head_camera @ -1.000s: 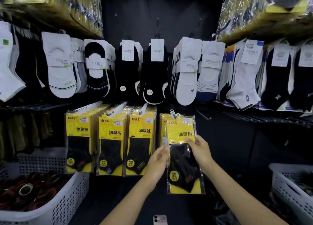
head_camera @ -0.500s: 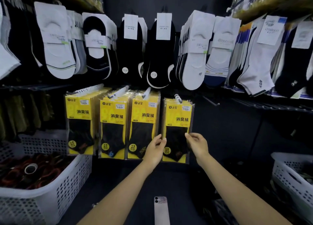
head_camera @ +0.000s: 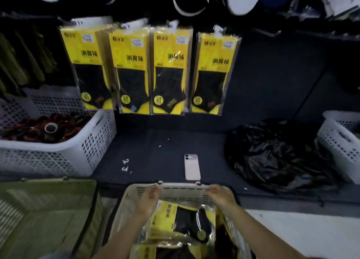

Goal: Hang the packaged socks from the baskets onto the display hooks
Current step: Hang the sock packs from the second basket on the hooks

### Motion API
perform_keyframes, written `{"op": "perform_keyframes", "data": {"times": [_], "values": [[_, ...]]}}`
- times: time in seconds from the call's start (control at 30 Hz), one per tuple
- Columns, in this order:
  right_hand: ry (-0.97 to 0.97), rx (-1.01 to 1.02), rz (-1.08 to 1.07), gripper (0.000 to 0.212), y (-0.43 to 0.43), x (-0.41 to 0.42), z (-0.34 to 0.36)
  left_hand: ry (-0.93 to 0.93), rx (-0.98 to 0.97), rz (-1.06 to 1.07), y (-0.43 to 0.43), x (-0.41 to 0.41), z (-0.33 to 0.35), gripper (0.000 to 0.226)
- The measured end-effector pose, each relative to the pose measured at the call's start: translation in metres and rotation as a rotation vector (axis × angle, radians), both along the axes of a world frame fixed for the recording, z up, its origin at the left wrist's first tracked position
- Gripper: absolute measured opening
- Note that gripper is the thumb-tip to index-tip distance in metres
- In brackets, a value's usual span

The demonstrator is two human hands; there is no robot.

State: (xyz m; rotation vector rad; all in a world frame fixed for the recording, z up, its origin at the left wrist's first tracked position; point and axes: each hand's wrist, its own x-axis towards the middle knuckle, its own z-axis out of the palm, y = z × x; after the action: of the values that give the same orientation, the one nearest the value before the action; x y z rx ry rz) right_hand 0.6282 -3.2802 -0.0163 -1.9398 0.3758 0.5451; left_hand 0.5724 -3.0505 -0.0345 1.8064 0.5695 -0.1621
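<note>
Head view: left hand (head_camera: 149, 199) and right hand (head_camera: 220, 197) both grip far rim of beige basket (head_camera: 181, 190), fingers curled over it. Sock packs (head_camera: 183, 221) lie inside basket, just below hands. Four rows of hung packs (head_camera: 169, 69) on wall above. Phone (head_camera: 191, 167) flat on dark shelf (head_camera: 155, 157).

I stand in a sock shop: rows of yellow-carded packaged socks (head_camera: 169, 69) hang from display hooks (head_camera: 217, 29), stock baskets (head_camera: 93, 139) below.
</note>
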Motion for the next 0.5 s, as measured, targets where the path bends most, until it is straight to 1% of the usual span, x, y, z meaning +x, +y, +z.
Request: {"op": "perform_keyframes", "data": {"times": [0.03, 0.07, 0.13, 0.17, 0.23, 0.27, 0.3, 0.37, 0.43, 0.5], "values": [[0.034, 0.02, -0.033, 0.034, -0.002, -0.008, -0.015, 0.032, 0.015, 0.002, 0.003, -0.01, -0.015, 0.025], [0.059, 0.029, -0.079, 0.035, -0.005, -0.017, -0.029, 0.055, -0.012, 0.025, 0.006, -0.018, -0.027, 0.021], [0.131, -0.033, -0.143, 0.05, -0.01, -0.03, -0.051, 0.117, -0.005, 0.057, 0.009, -0.031, -0.049, 0.023], [0.171, -0.058, -0.153, 0.057, -0.013, -0.036, -0.061, 0.159, 0.027, 0.052, 0.01, -0.035, -0.058, 0.029], [0.26, -0.009, -0.183, 0.063, -0.018, -0.044, -0.079, 0.257, 0.094, 0.028, 0.012, -0.043, -0.071, 0.043], [0.301, 0.022, -0.196, 0.066, -0.02, -0.048, -0.088, 0.308, 0.105, 0.012, 0.012, -0.046, -0.075, 0.049], [0.333, 0.036, -0.203, 0.068, -0.02, -0.05, -0.094, 0.346, 0.073, 0.004, 0.011, -0.049, -0.077, 0.054], [0.347, 0.005, -0.19, 0.067, -0.018, -0.053, -0.103, 0.383, 0.0, -0.017, 0.006, -0.051, -0.078, 0.06], [0.324, -0.071, -0.174, 0.06, -0.014, -0.052, -0.106, 0.42, 0.03, -0.092, 0.001, -0.05, -0.079, 0.059], [0.319, -0.078, -0.2, 0.057, -0.012, -0.049, -0.109, 0.418, 0.078, -0.104, -0.004, -0.049, -0.081, 0.055]]}}
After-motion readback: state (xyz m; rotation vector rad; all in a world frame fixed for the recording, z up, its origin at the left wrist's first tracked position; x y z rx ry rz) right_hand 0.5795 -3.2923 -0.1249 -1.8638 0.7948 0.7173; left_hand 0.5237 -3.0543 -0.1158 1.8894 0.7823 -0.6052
